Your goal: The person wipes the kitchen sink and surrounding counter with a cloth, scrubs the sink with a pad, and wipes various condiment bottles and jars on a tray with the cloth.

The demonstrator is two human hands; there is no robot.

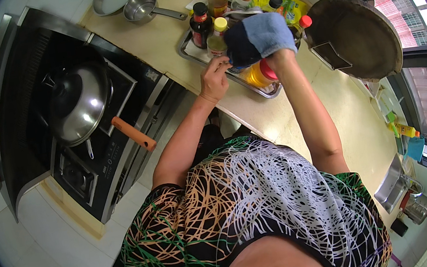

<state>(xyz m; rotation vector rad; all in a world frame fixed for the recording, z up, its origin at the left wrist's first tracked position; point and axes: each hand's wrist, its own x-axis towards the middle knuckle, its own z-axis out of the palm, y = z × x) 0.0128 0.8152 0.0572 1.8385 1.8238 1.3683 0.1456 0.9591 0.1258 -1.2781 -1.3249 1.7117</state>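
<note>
A denim-blue and black cloth oven mitt (266, 32) covers my right hand (282, 58), with only the wrist showing below its cuff. Inside the mitt, my right fingers are hidden. My left hand (213, 77) pinches a small blue bit at the mitt's lower left edge. Both hands are above a metal tray (188, 49) of bottles. Just below the mitt lies a bottle of yellow liquid with a red cap (258, 75). A yellow-capped jar (216, 43) and a dark sauce bottle (201, 30) stand to the mitt's left.
To the left, a lidded wok (81, 108) sits on the gas stove, its orange-brown handle (134, 133) jutting past the front edge. A small saucepan (141, 8) stands at the counter's back. On the right a large round pan (353, 36) leans near the window; a sink (389, 185) lies beyond.
</note>
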